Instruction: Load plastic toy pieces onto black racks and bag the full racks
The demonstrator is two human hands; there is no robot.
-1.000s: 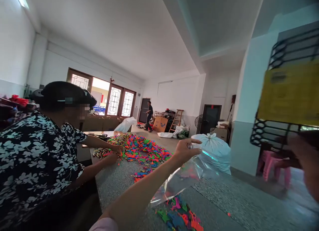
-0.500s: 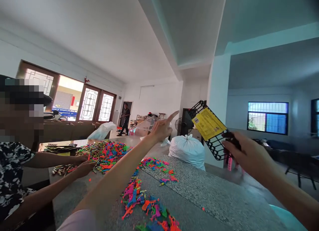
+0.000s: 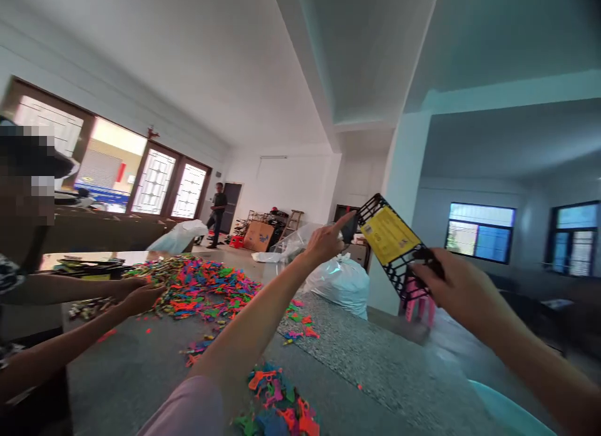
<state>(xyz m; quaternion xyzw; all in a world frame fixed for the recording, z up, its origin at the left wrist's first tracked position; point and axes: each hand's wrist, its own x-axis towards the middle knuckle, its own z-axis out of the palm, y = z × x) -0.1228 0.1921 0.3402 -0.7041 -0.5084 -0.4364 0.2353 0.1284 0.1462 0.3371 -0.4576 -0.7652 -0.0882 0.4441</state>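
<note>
My right hand [image 3: 446, 279] grips the lower right corner of a black plastic grid frame [image 3: 407, 277] and holds it up, tilted, above the table. A yellow printed label [image 3: 389, 234] covers the middle of the frame. My left hand [image 3: 323, 243] is raised on the frame's left, its index finger stretched out and the other fingers loosely bent. That fingertip is at the frame's upper left edge; whether it touches, I cannot tell. Below my arms, small bright plastic toy guns [image 3: 279, 398] lie in a loose pile.
A larger heap of colourful toy pieces [image 3: 211, 289] covers the grey tabletop [image 3: 141, 373] at left, where a co-worker's hands [image 3: 141, 296] are busy. Dark frames [image 3: 89, 267] lie beyond them. A white sack [image 3: 340, 282] stands behind the table. Another person [image 3: 217, 215] stands near the far door.
My left hand has moved right, bringing its index finger to the frame's edge. The view has turned slightly to the right. The frame stays in my right hand.
</note>
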